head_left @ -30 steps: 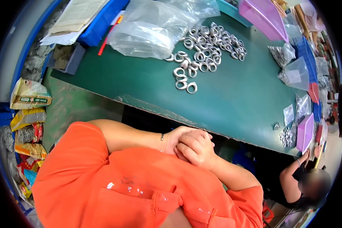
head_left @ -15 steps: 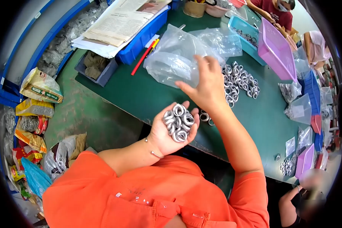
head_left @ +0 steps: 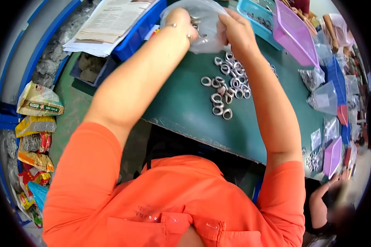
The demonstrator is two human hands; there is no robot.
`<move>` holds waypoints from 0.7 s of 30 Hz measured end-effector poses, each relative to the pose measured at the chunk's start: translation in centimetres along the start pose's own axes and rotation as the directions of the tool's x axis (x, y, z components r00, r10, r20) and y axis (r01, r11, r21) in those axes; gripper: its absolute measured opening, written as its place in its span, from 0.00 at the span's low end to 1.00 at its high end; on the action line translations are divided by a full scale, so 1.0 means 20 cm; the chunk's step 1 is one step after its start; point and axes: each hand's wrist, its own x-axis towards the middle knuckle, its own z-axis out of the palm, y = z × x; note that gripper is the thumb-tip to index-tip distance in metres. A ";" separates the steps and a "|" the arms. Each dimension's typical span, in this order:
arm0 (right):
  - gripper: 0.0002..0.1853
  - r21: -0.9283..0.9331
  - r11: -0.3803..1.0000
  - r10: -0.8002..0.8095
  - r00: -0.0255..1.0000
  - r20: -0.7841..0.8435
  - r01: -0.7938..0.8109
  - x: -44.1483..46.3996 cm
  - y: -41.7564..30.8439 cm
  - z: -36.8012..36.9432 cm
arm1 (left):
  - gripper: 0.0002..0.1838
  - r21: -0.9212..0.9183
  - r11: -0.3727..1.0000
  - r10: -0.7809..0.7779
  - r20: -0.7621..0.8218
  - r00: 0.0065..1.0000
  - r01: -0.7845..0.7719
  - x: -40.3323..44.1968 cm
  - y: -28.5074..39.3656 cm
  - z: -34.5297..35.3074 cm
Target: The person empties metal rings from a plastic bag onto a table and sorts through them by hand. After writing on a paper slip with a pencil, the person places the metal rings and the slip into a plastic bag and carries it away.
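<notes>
My left hand (head_left: pixel 180 21) reaches into the mouth of a clear plastic bag (head_left: pixel 212 43). A few silvery metal rings (head_left: pixel 195 27) show beside its palm, inside the bag. The fingers of this hand are mostly hidden, so whether the rings lie in it or are loose cannot be made out. On the other side, my right hand (head_left: pixel 240 33) is closed on the bag's rim, pinching the plastic between thumb and fingers. Below the bag, a loose pile of metal rings (head_left: pixel 235 81) lies on the green table (head_left: pixel 181 103), between my two forearms.
A blue tray (head_left: pixel 138 31) bearing papers (head_left: pixel 107 24) stands at the left, beside a grey bin (head_left: pixel 105 73) with cloth. A teal basin (head_left: pixel 245 7) and a purple basket (head_left: pixel 294 35) stand at the back right. Filled bags (head_left: pixel 323 99) line the right side; other people sit beyond.
My left hand, earlier cupped palm-up with rings near my body, has moved forward into the bag. My right hand, earlier open, has taken hold of the bag's rim and lifted it.
</notes>
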 end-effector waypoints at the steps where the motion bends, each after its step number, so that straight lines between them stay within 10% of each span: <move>1: 0.19 -0.080 0.997 -0.018 0.998 -0.053 0.013 -0.03 -0.02 -0.03 | 0.20 0.119 0.992 0.002 -0.259 0.966 0.030 -0.02 -0.06 0.05; 4: 0.19 -0.548 0.744 -0.498 0.864 -0.071 0.384 -0.13 0.08 -0.20 | 0.13 0.424 0.906 -0.171 0.345 0.923 0.009 0.21 0.03 -0.12; 5: 0.18 -0.592 0.701 -0.469 0.882 0.037 0.398 -0.21 0.11 -0.27 | 0.11 0.232 0.967 -0.165 0.273 0.948 0.102 0.17 0.04 -0.07; 8: 0.16 -0.540 0.632 -0.352 0.826 0.440 0.557 -0.51 0.23 -0.29 | 0.05 0.252 0.910 0.348 -0.028 0.937 -0.330 -0.15 -0.01 0.01; 10: 0.15 -0.580 0.545 -0.298 0.787 0.541 0.605 -0.67 0.27 -0.24 | 0.17 0.430 0.585 0.673 0.216 0.708 -0.688 -0.35 -0.08 -0.05; 12: 0.16 -0.655 0.523 -0.223 0.829 0.513 0.546 -0.78 0.25 -0.27 | 0.16 0.269 0.737 0.551 0.293 0.782 -0.620 -0.54 -0.14 -0.12; 16: 0.16 -0.591 0.705 -0.189 0.908 0.375 0.391 -0.94 0.25 -0.44 | 0.10 0.384 0.923 -0.112 0.265 0.958 0.001 -0.73 -0.23 -0.38; 19: 0.12 -0.581 0.812 -0.147 0.983 -0.106 0.059 -1.01 0.28 -0.56 | 0.12 0.452 0.730 -0.642 0.199 0.740 0.512 -0.86 -0.33 -0.50; 21: 0.09 -0.552 0.834 -0.111 0.982 -0.151 0.009 -1.03 0.28 -0.59 | 0.12 0.437 0.552 -0.823 0.150 0.548 0.710 -0.93 -0.40 -0.53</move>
